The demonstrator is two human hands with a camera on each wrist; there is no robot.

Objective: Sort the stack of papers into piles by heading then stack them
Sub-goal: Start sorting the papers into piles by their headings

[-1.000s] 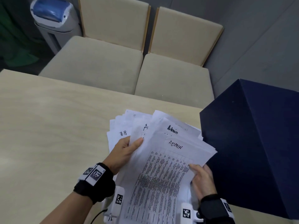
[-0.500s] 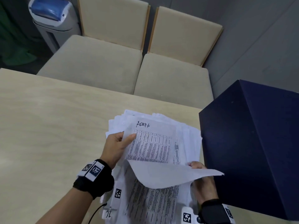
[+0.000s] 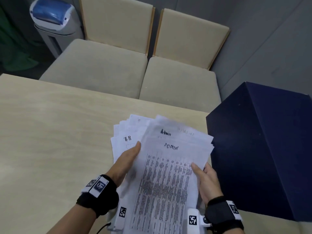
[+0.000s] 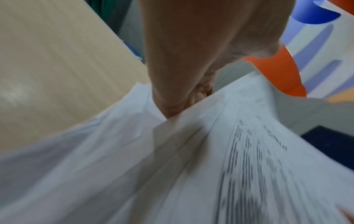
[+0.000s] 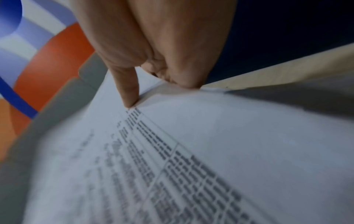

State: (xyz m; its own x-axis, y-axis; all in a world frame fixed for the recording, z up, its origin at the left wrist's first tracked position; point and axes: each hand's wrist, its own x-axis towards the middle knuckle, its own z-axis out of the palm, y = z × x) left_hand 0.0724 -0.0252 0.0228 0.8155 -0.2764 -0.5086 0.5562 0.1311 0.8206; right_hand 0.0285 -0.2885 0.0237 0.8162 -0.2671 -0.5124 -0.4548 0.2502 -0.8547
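Observation:
A fanned stack of white printed papers [image 3: 162, 183] is held just above the table [image 3: 50, 132] in both hands. The top sheet is headed "ADMIN" [image 3: 170, 147]; behind it shows another "Admin" sheet [image 3: 165, 132]. At the left of the fan a sheet is headed "H-R" [image 3: 127, 138]. My left hand [image 3: 130, 157] grips the left part of the stack, its thumb lying on the H-R sheets beside the ADMIN sheet's edge. My right hand [image 3: 202, 178] pinches the right edge, thumb [image 5: 130, 94] on the print. In the left wrist view the left hand [image 4: 182, 68] reaches between sheets [image 4: 249, 151]. The fingers below are hidden.
A large dark blue box [image 3: 261, 149] stands on the table close to the right of the papers. Two beige chairs [image 3: 118, 68] sit beyond the far table edge. A white and blue bin [image 3: 54, 19] stands at the back left. Bare tabletop lies to the left.
Half a second ago a sheet was curled over in my right hand, baring an "Admin" page. Now an "ADMIN" sheet lies flat on top and the H-R sheet shows at left.

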